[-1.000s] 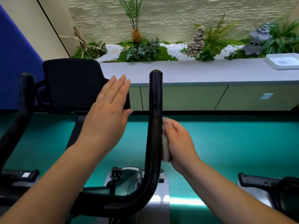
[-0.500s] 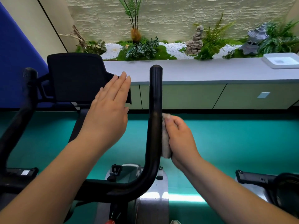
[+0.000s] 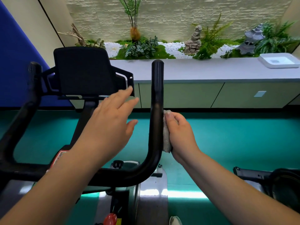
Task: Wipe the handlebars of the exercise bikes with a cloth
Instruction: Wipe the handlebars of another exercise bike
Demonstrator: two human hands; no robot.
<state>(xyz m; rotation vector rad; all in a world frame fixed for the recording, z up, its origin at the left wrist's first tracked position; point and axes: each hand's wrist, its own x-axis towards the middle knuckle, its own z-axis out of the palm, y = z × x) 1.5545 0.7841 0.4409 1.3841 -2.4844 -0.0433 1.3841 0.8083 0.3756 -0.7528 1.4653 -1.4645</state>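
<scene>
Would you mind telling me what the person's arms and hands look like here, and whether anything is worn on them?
Both forearms are bare as far as the picture reaches, so no sleeve or cuff shows. The left hand and the right hand wear no gloves, and I see no rings, watch or wristband. The fingernails look short and unpainted, though the left fingertips are a little blurred.

Open gap left of handlebar (image 3: pixel 157 101); console (image 3: pixel 84 70) blocks beyond; right side free.

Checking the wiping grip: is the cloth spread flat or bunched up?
Bunched. The cloth is a crumpled wad gripped in the right hand and pressed against the handlebar; no loose flat part shows.
</scene>
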